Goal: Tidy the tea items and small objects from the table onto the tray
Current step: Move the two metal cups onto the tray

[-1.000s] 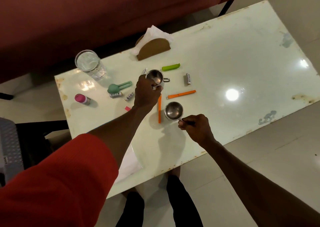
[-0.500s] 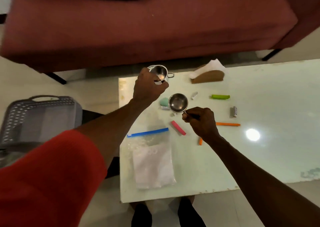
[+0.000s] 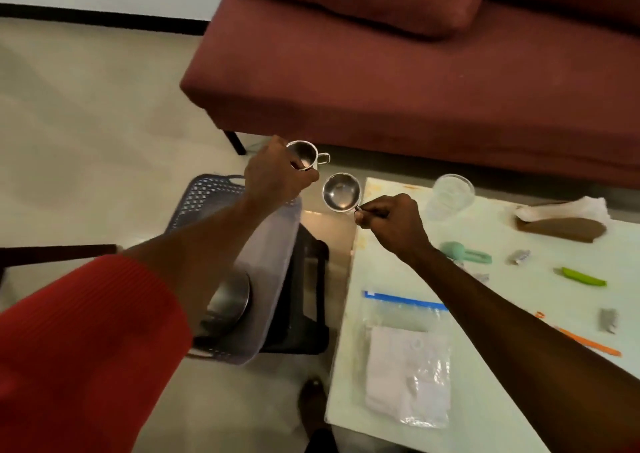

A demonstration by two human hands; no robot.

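Beside the white table (image 3: 502,400), your left hand (image 3: 277,179) grips one steel cup (image 3: 306,155) above the grey tray (image 3: 266,262) at centre left. Your right hand (image 3: 391,224) pinches the second cup (image 3: 341,193) by its handle, short of the tray. By my judgement most remains: the glass (image 3: 450,194), clips and pens lie on the table at right.

Left hand (image 3: 277,175) holding steel cup (image 3: 304,155), right hand (image 3: 391,224) pinching second cup (image 3: 341,193), above tray (image 3: 266,262)
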